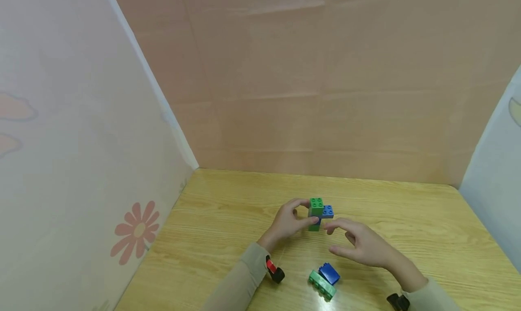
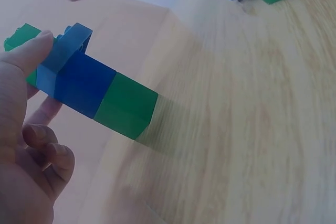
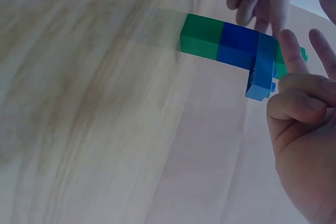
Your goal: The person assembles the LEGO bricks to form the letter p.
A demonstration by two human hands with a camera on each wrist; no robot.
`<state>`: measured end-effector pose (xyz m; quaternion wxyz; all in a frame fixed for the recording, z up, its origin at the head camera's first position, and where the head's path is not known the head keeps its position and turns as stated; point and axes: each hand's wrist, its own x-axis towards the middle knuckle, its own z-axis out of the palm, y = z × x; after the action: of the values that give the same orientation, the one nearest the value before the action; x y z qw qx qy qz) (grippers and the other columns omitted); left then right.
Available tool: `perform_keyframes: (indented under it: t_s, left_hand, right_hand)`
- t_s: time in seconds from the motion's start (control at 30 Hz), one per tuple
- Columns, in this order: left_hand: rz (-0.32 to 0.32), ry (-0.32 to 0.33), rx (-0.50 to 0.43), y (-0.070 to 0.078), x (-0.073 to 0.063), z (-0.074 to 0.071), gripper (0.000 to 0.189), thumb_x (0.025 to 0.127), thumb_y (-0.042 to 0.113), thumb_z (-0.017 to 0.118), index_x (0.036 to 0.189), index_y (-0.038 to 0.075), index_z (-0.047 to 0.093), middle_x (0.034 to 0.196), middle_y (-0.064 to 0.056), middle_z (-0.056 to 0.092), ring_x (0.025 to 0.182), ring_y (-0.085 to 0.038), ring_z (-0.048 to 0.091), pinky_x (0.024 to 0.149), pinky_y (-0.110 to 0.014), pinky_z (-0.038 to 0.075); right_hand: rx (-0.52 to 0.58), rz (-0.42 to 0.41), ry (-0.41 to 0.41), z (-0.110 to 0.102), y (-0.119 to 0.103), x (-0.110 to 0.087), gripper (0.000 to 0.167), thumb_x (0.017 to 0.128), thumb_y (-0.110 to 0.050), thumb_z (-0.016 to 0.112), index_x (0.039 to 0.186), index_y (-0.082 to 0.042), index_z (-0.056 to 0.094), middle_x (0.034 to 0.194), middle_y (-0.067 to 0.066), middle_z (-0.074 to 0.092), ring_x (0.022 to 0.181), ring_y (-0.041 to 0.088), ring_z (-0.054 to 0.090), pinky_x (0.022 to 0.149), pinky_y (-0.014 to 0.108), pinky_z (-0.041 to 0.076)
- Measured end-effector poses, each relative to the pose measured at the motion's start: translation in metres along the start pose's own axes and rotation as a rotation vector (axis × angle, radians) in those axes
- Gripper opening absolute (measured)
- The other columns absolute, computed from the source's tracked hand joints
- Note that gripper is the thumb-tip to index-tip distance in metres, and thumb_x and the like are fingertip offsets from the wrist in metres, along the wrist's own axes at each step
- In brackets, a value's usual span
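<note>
A small tower of toy building bricks stands upright on the table. Its lowest brick is green, then comes a dark blue brick. Above that a lighter blue brick juts out to the right, and a green brick tops the tower. My left hand pinches the upper part between thumb and fingers from the left side. My right hand hovers just right of the tower, fingers loosely bent, holding nothing.
Nearer the person, a loose blue brick and a longer green brick lie together on the wooden table. A brown paper-like wall rises behind the table, with pale panels at left and right.
</note>
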<state>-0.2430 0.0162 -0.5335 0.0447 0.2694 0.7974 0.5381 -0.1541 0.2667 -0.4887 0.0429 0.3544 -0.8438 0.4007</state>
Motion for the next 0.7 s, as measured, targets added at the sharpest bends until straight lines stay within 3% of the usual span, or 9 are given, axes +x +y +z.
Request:
perform_keyframes:
  t_s: [0.1,0.17,0.3,0.4,0.53,0.63,0.7]
  left_hand:
    - [0.012,0.002,0.000,0.001,0.001,0.000,0.042,0.093,0.043,0.079,0.131,0.029,0.067,0.121,0.018,0.063,0.059,-0.012,0.042,0.054,-0.023,0.036]
    - [0.012,0.002,-0.001,0.001,0.002,0.000,0.041,0.093,0.043,0.079,0.130,0.029,0.067,0.121,0.018,0.063,0.056,-0.008,0.039,0.052,-0.023,0.035]
    - [0.008,0.008,0.002,0.002,0.004,0.000,0.040,0.093,0.041,0.079,0.129,0.027,0.068,0.120,0.018,0.063,0.055,-0.008,0.038,0.052,-0.023,0.035]
    - [0.006,0.012,0.012,0.003,0.005,0.000,0.040,0.094,0.040,0.079,0.130,0.026,0.069,0.119,0.018,0.064,0.057,-0.008,0.039,0.053,-0.022,0.035]
    - [0.010,0.008,0.017,0.003,0.005,0.000,0.040,0.094,0.039,0.079,0.130,0.026,0.069,0.120,0.017,0.064,0.058,-0.007,0.040,0.053,-0.022,0.035]
    - [0.009,0.007,0.015,0.003,0.005,0.000,0.039,0.094,0.039,0.079,0.130,0.027,0.069,0.121,0.018,0.064,0.058,-0.008,0.040,0.053,-0.022,0.035]
    - [0.005,0.006,0.016,0.003,0.005,0.000,0.039,0.094,0.039,0.078,0.130,0.027,0.069,0.122,0.018,0.064,0.059,-0.007,0.041,0.054,-0.022,0.036]
  right_hand:
    - [0.021,0.033,-0.065,0.002,0.002,-0.006,0.048,0.093,-0.016,0.081,0.136,-0.028,0.061,0.113,-0.008,0.067,0.058,-0.005,0.029,0.051,0.020,0.037]
    - [0.042,0.070,-0.107,0.003,0.005,-0.010,0.046,0.094,-0.017,0.080,0.136,-0.028,0.062,0.113,-0.005,0.068,0.061,0.000,0.040,0.055,0.021,0.040]
    - [0.069,0.149,-0.197,0.002,0.010,-0.019,0.041,0.097,-0.023,0.076,0.136,-0.022,0.063,0.116,-0.002,0.069,0.093,0.015,0.062,0.071,0.030,0.049]
    - [0.176,0.197,-0.279,0.002,0.014,-0.023,0.044,0.099,-0.021,0.074,0.139,-0.011,0.061,0.120,0.007,0.067,0.079,0.007,0.060,0.068,0.029,0.049]
    - [0.347,0.228,-0.370,0.004,0.021,-0.027,0.047,0.097,-0.015,0.075,0.140,-0.004,0.058,0.121,0.017,0.064,0.054,-0.004,0.034,0.052,0.022,0.041]
    - [0.369,0.209,-0.404,0.007,0.025,-0.028,0.048,0.096,-0.016,0.076,0.139,-0.006,0.059,0.121,0.012,0.066,0.063,0.000,0.048,0.058,0.022,0.045]
    - [0.360,0.193,-0.419,0.009,0.027,-0.029,0.048,0.096,-0.016,0.077,0.139,-0.007,0.060,0.122,0.007,0.067,0.081,0.008,0.060,0.069,0.024,0.048]
